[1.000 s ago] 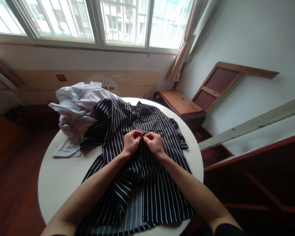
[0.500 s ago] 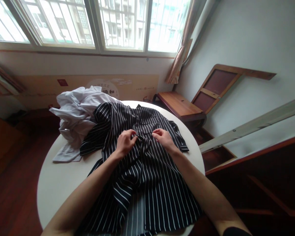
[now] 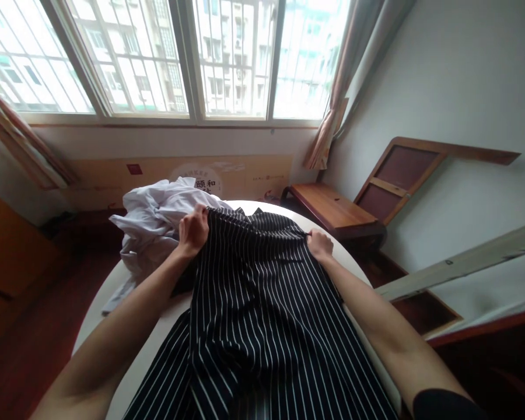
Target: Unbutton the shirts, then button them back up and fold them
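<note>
A black shirt with white stripes (image 3: 262, 286) lies spread over the round white table (image 3: 94, 315), its collar toward the window and its hem toward me. My left hand (image 3: 194, 229) is closed on the shirt's left shoulder. On the other side, my right hand (image 3: 319, 244) grips the right shoulder. Between the two fists the cloth is pulled taut. Folds run down the middle of the shirt, and its sleeves are mostly hidden by my hands and arms. Just beyond my left hand is a crumpled pale grey-white garment (image 3: 151, 219).
Behind the table, a printed tan panel (image 3: 153, 172) leans under the barred window (image 3: 234, 64). A wooden bench (image 3: 332, 204) stands at the back right, with a wooden frame (image 3: 402, 166) against the wall. An orange-brown cabinet (image 3: 13, 251) is at the left.
My hands have moved apart and away from me, from the shirt's middle to its shoulders, and have taken hold there. The view has tilted up a little.
</note>
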Action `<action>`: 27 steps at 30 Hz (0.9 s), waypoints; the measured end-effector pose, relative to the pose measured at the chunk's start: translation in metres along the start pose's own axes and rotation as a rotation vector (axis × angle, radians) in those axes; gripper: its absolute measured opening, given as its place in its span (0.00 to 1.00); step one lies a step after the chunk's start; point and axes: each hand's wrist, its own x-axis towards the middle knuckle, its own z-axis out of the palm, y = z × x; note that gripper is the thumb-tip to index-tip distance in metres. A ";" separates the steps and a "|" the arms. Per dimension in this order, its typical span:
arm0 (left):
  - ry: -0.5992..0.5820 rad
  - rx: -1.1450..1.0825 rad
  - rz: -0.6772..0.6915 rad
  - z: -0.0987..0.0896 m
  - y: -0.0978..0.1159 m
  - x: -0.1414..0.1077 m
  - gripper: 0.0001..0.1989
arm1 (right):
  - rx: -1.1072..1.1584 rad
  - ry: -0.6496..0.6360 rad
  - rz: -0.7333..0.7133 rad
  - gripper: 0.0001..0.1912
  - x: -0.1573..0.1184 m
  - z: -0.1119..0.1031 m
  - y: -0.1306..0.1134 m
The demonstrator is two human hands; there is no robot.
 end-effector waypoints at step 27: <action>-0.522 -0.149 0.701 -0.033 -0.004 -0.224 0.10 | 0.353 -0.443 -0.993 0.27 -0.259 -0.054 -0.003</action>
